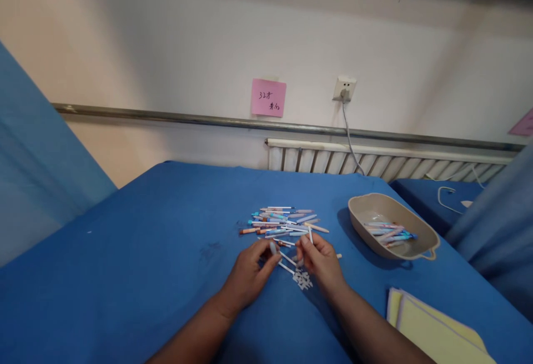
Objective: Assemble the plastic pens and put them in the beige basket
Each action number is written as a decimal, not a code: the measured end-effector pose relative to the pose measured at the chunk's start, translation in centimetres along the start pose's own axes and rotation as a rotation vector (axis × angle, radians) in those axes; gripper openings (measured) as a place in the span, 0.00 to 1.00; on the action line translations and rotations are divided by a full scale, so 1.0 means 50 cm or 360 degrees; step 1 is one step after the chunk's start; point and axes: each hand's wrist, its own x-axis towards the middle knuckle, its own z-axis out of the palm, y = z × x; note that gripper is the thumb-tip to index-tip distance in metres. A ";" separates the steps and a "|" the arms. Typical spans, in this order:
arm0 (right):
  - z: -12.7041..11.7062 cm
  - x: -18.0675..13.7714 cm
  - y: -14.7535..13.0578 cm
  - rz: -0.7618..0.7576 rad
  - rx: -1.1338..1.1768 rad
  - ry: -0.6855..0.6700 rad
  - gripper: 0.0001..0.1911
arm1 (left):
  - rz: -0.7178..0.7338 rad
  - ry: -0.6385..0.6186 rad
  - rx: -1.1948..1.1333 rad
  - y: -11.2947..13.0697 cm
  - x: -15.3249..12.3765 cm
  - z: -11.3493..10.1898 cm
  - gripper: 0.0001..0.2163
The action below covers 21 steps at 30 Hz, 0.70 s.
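Note:
My left hand [250, 269] pinches a pale grey pen barrel [273, 248] between thumb and fingertips. Closed fingers of my right hand [318, 258] grip a thin white pen refill [310, 235] that points upward; something pale below those fingertips is too small to make out. Just beyond both hands lies a loose pile of pen parts [287, 222], with blue, orange, brown and white pieces and thin refills. Between my wrists is a small heap of white bits [302, 279], with white sticks lying beside it.
A beige basin [375, 200] holding several pens stands at the right. Yellow cloths or sheets [437, 325] lie at the near right on the blue-covered table [125, 275]. Behind are a radiator [325, 158] and a plugged-in cable [347, 130]; blue curtains hang at both sides.

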 end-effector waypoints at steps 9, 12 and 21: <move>-0.007 0.008 0.015 -0.0032 -0.0128 0.0053 0.22 | -0.0413 0.0237 -0.1221 -0.024 0.016 0.018 0.14; -0.002 0.004 0.013 -0.0083 -0.0268 -0.0049 0.19 | -0.0568 0.0212 -0.1670 -0.023 0.016 0.020 0.17; 0.014 -0.006 0.000 0.0033 0.0010 -0.0182 0.16 | -0.0663 -0.0018 -0.1845 -0.019 0.012 0.017 0.11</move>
